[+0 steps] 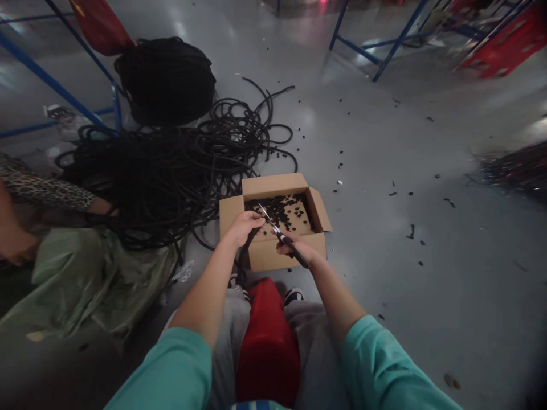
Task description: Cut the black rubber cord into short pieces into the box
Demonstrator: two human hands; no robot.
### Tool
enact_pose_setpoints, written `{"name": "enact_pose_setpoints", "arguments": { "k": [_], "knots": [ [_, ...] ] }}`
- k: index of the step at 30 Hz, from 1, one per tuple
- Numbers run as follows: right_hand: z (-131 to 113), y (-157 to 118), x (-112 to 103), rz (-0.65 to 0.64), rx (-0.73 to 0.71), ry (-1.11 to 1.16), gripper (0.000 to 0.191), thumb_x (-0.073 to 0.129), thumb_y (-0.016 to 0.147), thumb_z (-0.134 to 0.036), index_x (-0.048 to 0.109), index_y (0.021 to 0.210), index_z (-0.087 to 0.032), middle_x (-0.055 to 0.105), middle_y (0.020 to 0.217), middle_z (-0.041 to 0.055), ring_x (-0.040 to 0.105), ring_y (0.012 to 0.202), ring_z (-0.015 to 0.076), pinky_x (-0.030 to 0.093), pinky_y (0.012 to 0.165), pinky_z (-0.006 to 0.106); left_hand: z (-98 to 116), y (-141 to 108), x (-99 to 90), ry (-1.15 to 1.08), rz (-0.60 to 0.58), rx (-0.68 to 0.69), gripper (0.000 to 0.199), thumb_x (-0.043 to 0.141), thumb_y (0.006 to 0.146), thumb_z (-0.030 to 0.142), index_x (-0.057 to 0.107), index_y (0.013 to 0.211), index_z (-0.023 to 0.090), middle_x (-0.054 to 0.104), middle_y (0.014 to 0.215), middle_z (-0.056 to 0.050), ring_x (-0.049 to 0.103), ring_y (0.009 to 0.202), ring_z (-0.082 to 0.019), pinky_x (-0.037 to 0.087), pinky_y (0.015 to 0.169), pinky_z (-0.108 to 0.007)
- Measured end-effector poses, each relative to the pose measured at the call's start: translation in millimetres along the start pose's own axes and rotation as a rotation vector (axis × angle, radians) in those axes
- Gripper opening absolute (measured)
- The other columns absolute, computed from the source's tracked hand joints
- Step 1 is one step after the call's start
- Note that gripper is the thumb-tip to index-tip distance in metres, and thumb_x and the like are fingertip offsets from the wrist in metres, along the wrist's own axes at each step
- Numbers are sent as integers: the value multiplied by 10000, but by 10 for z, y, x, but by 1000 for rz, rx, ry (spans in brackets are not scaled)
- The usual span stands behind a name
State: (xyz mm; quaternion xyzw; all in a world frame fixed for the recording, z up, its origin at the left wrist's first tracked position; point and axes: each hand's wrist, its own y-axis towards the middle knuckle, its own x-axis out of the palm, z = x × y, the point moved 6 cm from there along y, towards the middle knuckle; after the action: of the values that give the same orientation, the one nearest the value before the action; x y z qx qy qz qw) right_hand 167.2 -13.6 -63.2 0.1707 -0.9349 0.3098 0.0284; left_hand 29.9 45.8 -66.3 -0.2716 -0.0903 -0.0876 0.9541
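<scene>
My left hand (244,226) is closed around a black tube (243,256), which hangs down toward my feet. In my right hand (301,245) is a pair of scissors (294,250) with dark handles; the blades point up and left, close to the fingertips of my left hand. Whether the blades touch the tube, I cannot tell. Both hands are over the near side of an open cardboard box (273,185). Many small black cut pieces (280,209) are scattered over the box's bottom.
A large tangle of black tubing (162,171) spreads to the left, with a thick black coil (166,80) behind it. Another person's hand (19,245) is at the far left near a green plastic sheet (102,267). Blue metal frames (378,62) stand farther back.
</scene>
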Motion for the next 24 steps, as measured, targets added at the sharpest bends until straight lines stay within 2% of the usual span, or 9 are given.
{"name": "enact_pose_setpoints", "arguments": {
  "k": [7, 14, 19, 24],
  "knots": [
    [24, 12, 10, 7, -14, 16, 617, 575, 467, -161, 549, 1083, -141, 454, 490, -78, 362, 440, 67, 252, 422, 205, 29, 24, -36, 97, -24, 46, 196, 666, 577, 205, 509, 651, 115, 532, 495, 29, 479, 416, -64, 363, 466, -204],
    [24, 2, 6, 103, 48, 31, 572, 559, 462, -148, 572, 1034, -131, 404, 376, -95, 361, 356, 71, 240, 369, 194, 89, 16, -22, 248, 30, 142, 221, 653, 579, 211, 494, 716, 141, 518, 541, 49, 431, 419, -42, 325, 428, -183],
    [-16, -34, 32, 121, 66, 66, 579, 567, 450, -156, 573, 1028, -122, 390, 346, -101, 344, 325, 65, 219, 347, 188, 105, 22, -32, 309, 50, 194, 238, 658, 560, 209, 501, 729, 148, 547, 582, 38, 460, 462, -52, 356, 455, -189],
    [-2, -36, 59, 124, 107, 84, 602, 568, 444, -170, 560, 1043, -115, 367, 319, -108, 328, 301, 67, 204, 339, 187, 139, 19, -74, 373, 112, 200, 195, 643, 560, 218, 543, 705, 134, 543, 535, 36, 459, 439, -59, 353, 469, -203]
  ]
}}
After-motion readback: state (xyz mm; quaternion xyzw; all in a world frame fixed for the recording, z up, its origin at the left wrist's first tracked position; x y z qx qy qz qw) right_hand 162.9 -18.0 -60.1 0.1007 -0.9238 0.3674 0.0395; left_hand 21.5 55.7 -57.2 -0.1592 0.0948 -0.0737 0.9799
